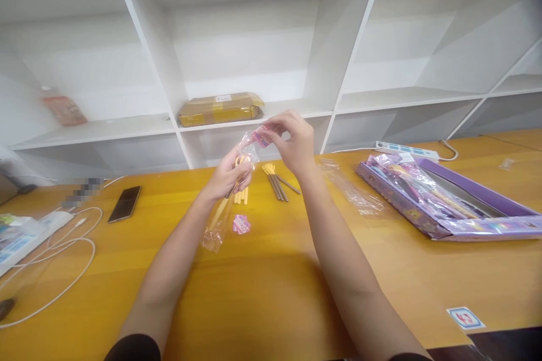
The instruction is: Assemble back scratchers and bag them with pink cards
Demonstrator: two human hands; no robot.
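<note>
My left hand (232,176) is closed around a clear plastic bag (214,237) with slim yellow-handled sticks (220,211) inside. At the bag's upper end my right hand (292,138) pinches a small pink printed card (261,136). Whether the card lies inside the bag's mouth, I cannot tell. Below my hands, several yellow sticks (241,196) lie on the table, partly hidden by the left hand. To their right are several grey metal rods with yellow, claw-like heads (269,169). A small pile of pink cards (241,224) rests nearer me.
Right of my arm lie clear empty bags (351,186) and a purple box (478,231) with wrapped things in it. A power strip (406,150) stands behind it. At left are a phone (125,204) and white cables (93,248). A taped carton (221,109) sits on the shelf.
</note>
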